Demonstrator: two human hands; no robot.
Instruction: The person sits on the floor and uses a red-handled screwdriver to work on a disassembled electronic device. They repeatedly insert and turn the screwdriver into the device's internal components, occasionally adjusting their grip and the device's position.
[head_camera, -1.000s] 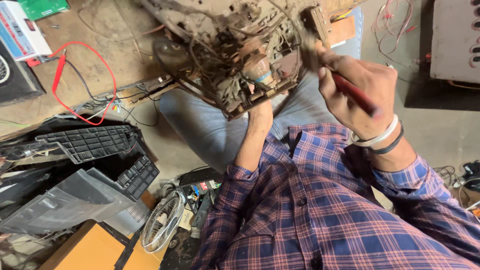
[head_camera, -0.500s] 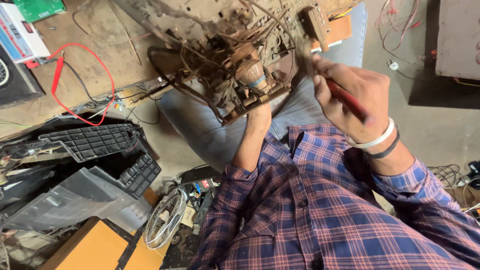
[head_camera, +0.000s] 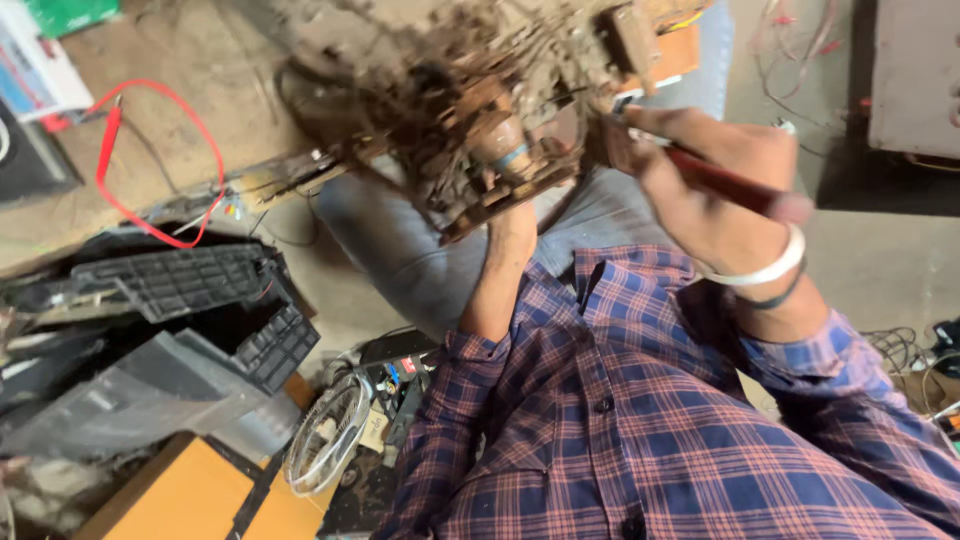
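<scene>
1. A person in a plaid shirt (head_camera: 640, 440) sat over one dusty, rust-brown motor assembly (head_camera: 480, 110), which was held up above the lap in the upper middle of the frame.
2. Packages lay well to the left of the motor assembly: one white carton with blue and red print (head_camera: 35, 75) at the frame's left edge, and one green packet (head_camera: 70, 14) just above it in the top corner.
3. The right hand (head_camera: 715, 190), just right of the motor assembly, had its fingers closed around one red-handled tool (head_camera: 735, 187), the tip meeting the assembly's right side; one white band (head_camera: 765, 268) circled the wrist.
4. The left hand (head_camera: 510, 215) reached up beneath the motor assembly, touching its underside; its fingers were hidden, so their spread could not be told.
5. One red test lead (head_camera: 120, 170) curled on the floor left of the assembly; below it lay dark plastic grilles (head_camera: 175, 280), one round wire guard (head_camera: 325, 435) and one orange board (head_camera: 185, 500).
</scene>
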